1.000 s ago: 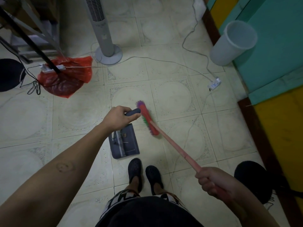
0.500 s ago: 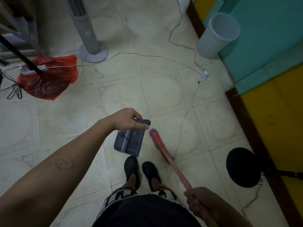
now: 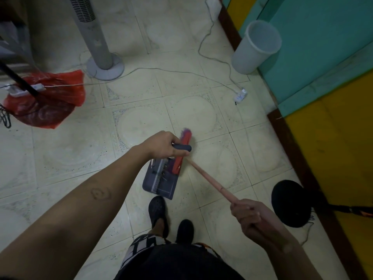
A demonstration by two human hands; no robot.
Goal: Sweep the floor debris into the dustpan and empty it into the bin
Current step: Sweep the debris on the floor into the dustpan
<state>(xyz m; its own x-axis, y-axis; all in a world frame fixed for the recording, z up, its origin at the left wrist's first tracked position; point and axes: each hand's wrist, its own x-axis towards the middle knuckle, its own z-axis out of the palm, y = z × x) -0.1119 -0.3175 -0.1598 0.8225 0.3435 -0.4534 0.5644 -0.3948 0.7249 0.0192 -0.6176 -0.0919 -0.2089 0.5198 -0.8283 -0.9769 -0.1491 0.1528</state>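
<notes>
Head view, tiled floor (image 3: 141,126), pale tiles with round patterns.

Containers first. Dustpan (image 3: 161,179) — dark grey, flat, lying on the floor just ahead of the person's shoes (image 3: 158,213). A comb-like ribbed strip runs across it; a few small dark bits lie in the pan near that strip, too small to identify. Bin (image 3: 256,47) — pale, round, open top, standing against the teal wall (image 3: 314,47) at upper right, well apart from the dustpan. Its inside is dim; contents cannot be told. Red plastic bag (image 3: 48,102) on the floor at left, crumpled, contents not legible.

Left hand (image 3: 163,146): closed around the dustpan's dark handle, which sticks out past the fingers to the right. Right hand (image 3: 248,217): fist wrapped tight on the pink stick of the broom (image 3: 207,176). The red broom head, purple bristles at its far end, lies along the right edge of the dustpan and partly over it; motion blur smears the bristles.

Hard to make out or cut off:
- Tower fan (image 3: 94,37) at upper left, top out of frame, round base on the floor.
- White cable (image 3: 214,57) snakes to a power strip (image 3: 241,96) near the wall.
- Black round object (image 3: 288,203) at lower right — its nature unclear.
- Broom stick end hidden in the right fist.
</notes>
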